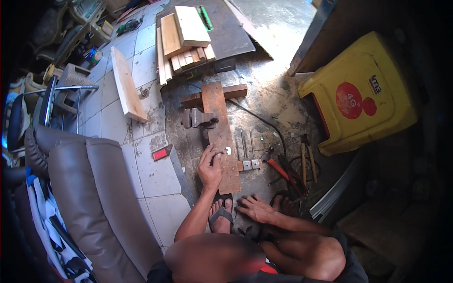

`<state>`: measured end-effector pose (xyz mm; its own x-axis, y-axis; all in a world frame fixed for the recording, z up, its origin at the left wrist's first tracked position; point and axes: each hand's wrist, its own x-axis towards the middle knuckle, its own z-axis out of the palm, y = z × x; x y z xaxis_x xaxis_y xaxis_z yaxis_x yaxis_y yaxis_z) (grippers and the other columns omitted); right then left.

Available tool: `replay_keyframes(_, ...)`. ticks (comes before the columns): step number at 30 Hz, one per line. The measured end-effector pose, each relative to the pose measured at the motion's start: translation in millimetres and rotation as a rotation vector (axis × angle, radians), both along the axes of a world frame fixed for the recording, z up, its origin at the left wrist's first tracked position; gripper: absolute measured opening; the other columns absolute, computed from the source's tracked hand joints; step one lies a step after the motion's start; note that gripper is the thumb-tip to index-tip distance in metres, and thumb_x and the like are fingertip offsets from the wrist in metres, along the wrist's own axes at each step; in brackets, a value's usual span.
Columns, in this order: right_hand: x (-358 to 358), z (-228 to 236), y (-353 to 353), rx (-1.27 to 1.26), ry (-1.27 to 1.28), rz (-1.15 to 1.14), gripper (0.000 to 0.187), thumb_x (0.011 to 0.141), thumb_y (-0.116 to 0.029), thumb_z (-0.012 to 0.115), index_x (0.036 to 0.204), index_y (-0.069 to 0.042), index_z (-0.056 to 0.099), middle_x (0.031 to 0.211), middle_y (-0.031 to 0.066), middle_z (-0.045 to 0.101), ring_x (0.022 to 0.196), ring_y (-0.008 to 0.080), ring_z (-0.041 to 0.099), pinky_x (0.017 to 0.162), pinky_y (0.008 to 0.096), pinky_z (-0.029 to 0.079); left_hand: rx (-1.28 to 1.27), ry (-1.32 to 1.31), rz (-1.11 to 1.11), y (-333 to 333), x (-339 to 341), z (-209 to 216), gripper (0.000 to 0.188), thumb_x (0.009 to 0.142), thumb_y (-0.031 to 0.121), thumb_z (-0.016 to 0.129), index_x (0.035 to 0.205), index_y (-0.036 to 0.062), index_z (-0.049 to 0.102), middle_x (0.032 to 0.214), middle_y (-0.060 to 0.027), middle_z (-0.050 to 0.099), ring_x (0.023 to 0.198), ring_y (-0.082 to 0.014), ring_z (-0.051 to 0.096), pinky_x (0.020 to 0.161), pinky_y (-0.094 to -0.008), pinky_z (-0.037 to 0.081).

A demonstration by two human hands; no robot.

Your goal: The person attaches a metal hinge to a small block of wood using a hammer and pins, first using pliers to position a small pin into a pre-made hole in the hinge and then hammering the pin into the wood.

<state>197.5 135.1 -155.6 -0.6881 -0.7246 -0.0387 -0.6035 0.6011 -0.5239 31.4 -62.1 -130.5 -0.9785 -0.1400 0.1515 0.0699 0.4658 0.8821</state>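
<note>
While the left hand (210,165) presses curled fingers on the plank (221,134) lying on the floor, the right hand (255,207) rests spread near the foot; unclamped, it may slide toward the pliers (275,165).

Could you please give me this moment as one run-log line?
left hand: on plank, by small metal piece | right hand: flat on floor | vise: beside plank | pliers: right
</note>
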Motion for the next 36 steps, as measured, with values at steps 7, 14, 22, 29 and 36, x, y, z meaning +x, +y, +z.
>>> replay_keyframes(7, -20, -14, -5, 0.18, -0.147, 0.169, 0.027, 0.095, -0.018, 0.054, 0.118, -0.01, 0.065, 0.122, 0.0107, 0.059, 0.117, 0.0287, 0.056, 0.101, 0.0424, 0.047, -0.018, 0.029, -0.044, -4, -9, 11, 0.014, 0.091, 0.005, 0.073, 0.104, 0.0017, 0.078, 0.128, -0.0172, 0.072, 0.116, -0.0344, 0.071, 0.098, -0.0407, 0.055)
replay_keyframes(14, -81, 72, 30, -0.301, -0.603, -0.259, 0.02, 0.094, -0.006, 0.069, 0.113, -0.002, 0.067, 0.11, 0.0167, 0.065, 0.109, 0.0349, 0.065, 0.093, 0.0413, 0.052, -0.086, 0.097, -0.123, -10, -10, 6, 0.015, 0.091, 0.003, 0.07, 0.104, 0.0007, 0.076, 0.127, -0.0201, 0.07, 0.117, -0.0391, 0.067, 0.1, -0.0445, 0.054)
replay_keyframes(22, -176, 92, -30, -0.603, -0.266, -0.789, 0.014, 0.098, -0.01, 0.069, 0.108, 0.0, 0.07, 0.087, 0.0137, 0.071, 0.075, 0.0242, 0.071, 0.068, 0.0337, 0.055, -0.136, 0.155, -0.174, -12, -13, 9, 0.018, 0.089, 0.0, 0.069, 0.106, 0.0002, 0.075, 0.126, -0.0211, 0.07, 0.116, -0.0391, 0.068, 0.1, -0.0442, 0.054)
replay_keyframes(29, -178, 84, -43, -0.521, -0.075, -0.747, 0.014, 0.096, -0.007, 0.07, 0.108, -0.001, 0.071, 0.091, 0.0172, 0.073, 0.079, 0.0291, 0.075, 0.069, 0.0371, 0.058, -0.14, 0.181, -0.186, -16, -13, 9, 0.019, 0.088, -0.002, 0.067, 0.106, -0.002, 0.074, 0.126, -0.0216, 0.07, 0.117, -0.0406, 0.067, 0.101, -0.0451, 0.054)
replay_keyframes(36, -179, 82, -44, -0.456, 0.008, -0.674, 0.016, 0.094, -0.004, 0.071, 0.109, -0.002, 0.069, 0.095, 0.0191, 0.072, 0.083, 0.0369, 0.073, 0.07, 0.0404, 0.058, -0.151, 0.188, -0.19, -14, -15, 9, 0.019, 0.087, -0.003, 0.067, 0.105, -0.0028, 0.073, 0.126, -0.0218, 0.07, 0.117, -0.0403, 0.067, 0.1, -0.0451, 0.055)
